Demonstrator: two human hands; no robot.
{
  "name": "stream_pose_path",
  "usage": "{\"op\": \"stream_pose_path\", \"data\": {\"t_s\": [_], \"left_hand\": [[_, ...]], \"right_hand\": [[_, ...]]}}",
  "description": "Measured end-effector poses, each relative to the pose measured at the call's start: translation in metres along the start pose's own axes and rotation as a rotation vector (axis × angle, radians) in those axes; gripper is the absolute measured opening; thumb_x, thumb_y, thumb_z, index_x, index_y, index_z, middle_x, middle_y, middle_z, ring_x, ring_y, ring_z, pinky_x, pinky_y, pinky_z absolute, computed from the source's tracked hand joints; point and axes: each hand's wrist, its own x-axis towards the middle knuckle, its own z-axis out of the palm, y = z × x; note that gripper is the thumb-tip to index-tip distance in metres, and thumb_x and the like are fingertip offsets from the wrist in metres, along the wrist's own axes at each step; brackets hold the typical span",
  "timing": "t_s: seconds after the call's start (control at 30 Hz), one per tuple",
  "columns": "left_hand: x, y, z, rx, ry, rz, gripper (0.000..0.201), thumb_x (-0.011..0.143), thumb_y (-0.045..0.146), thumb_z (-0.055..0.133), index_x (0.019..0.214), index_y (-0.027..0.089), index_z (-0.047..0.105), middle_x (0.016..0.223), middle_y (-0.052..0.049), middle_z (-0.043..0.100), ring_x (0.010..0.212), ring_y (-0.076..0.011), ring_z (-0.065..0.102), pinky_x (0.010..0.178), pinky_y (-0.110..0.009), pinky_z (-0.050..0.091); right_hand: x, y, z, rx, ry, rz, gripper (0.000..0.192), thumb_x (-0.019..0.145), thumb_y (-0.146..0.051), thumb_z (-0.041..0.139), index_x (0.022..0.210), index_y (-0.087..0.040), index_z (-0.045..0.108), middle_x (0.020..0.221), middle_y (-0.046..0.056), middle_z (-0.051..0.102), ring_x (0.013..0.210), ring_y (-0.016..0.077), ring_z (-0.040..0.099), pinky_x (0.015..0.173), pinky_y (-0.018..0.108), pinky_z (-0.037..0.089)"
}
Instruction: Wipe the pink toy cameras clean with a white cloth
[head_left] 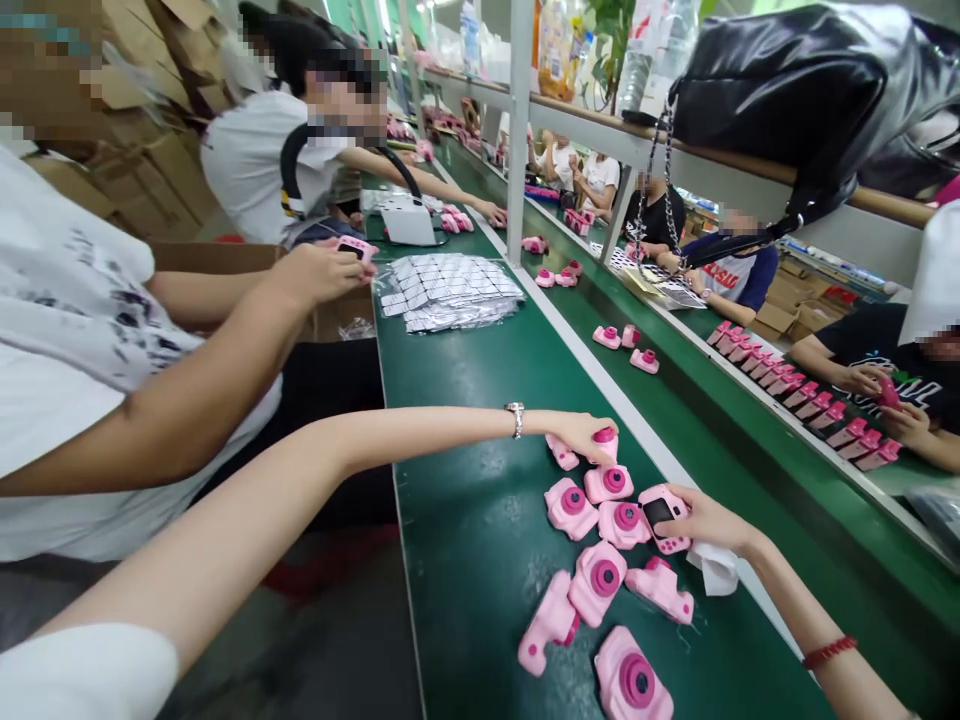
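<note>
My left hand reaches across the green table, its fingers closed on a pink toy camera at the far end of a loose group. In my right hand is another pink toy camera, its dark screen and small buttons facing up. A crumpled white cloth or tissue hangs below that hand; whether the fingers grip it is hidden. Between and in front of my hands lie several more pink cameras, most with the darker pink lens upward, the nearest one at the lower edge of view.
Flat plastic-wrapped packets are piled farther along the table. A white metal post rises beside the sunken conveyor, which carries pink cameras. Co-workers sit at left and across. A black bag lies on the overhead shelf.
</note>
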Motion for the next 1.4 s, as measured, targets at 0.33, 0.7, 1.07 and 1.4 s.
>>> {"op": "stream_pose_path", "data": {"t_s": [0.33,0.7,1.07,1.4], "left_hand": [[0.006,-0.009,0.009,-0.072,0.146,0.101,0.037,0.098,0.041,0.064,0.125,0.016,0.064,0.128,-0.009,0.066,0.112,-0.0249,0.067,0.095,-0.046,0.059],[0.163,-0.018,-0.100,0.138,0.786,-0.350,0.043,0.098,0.040,0.065,0.134,0.018,0.059,0.137,-0.012,0.061,0.119,-0.0264,0.064,0.099,-0.050,0.057],[0.228,-0.043,-0.107,0.050,0.688,-0.642,0.041,0.098,0.040,0.064,0.132,0.017,0.060,0.133,-0.012,0.063,0.115,-0.0254,0.065,0.096,-0.048,0.058],[0.181,-0.053,-0.073,0.063,0.710,-0.366,0.039,0.098,0.040,0.064,0.130,0.018,0.061,0.132,-0.011,0.064,0.114,-0.0243,0.066,0.096,-0.047,0.058]], "right_hand": [[0.007,0.001,-0.018,-0.001,-0.131,0.102,0.088,0.061,-0.085,0.074,0.116,-0.016,0.076,0.124,0.012,0.074,0.122,0.0305,0.067,0.110,0.040,0.049],[0.097,0.045,-0.070,-0.460,0.776,0.183,0.049,0.099,-0.040,0.064,0.142,-0.020,0.054,0.142,0.012,0.058,0.129,0.0281,0.059,0.111,0.056,0.048],[0.207,0.018,-0.145,-0.525,0.946,0.081,0.056,0.097,-0.040,0.067,0.147,-0.023,0.049,0.151,0.013,0.049,0.128,0.0292,0.058,0.105,0.053,0.053],[0.185,0.008,-0.125,-0.515,0.765,0.017,0.042,0.098,-0.044,0.064,0.130,-0.018,0.059,0.121,0.009,0.066,0.103,0.0210,0.066,0.093,0.044,0.057]]}}
